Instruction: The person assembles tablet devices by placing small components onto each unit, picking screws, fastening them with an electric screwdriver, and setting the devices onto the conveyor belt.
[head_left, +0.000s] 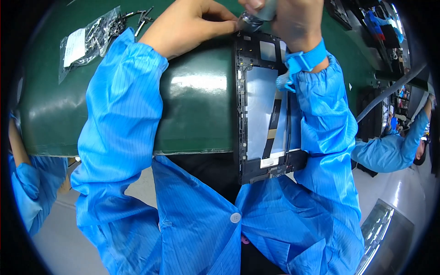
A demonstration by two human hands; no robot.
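A flat black-framed panel (263, 110) with a silvery plate and a thin black and tan ribbon strip lies on the green belt (197, 114), reaching over its near edge. My right hand (298, 23) grips a grey cylindrical power screwdriver (256, 13) whose tip meets the panel's far left corner. A blue wrist strap (306, 58) circles that wrist. My left hand (192, 23) rests beside the tool's tip, fingertips pinched at it; whether they hold anything is hidden.
A clear plastic bag of small metal parts (89, 39) and loose dark screws (142, 18) lie at the belt's far left. Another person in a blue coat (398, 146) works at the right. A blue sleeve (23, 183) shows at the left.
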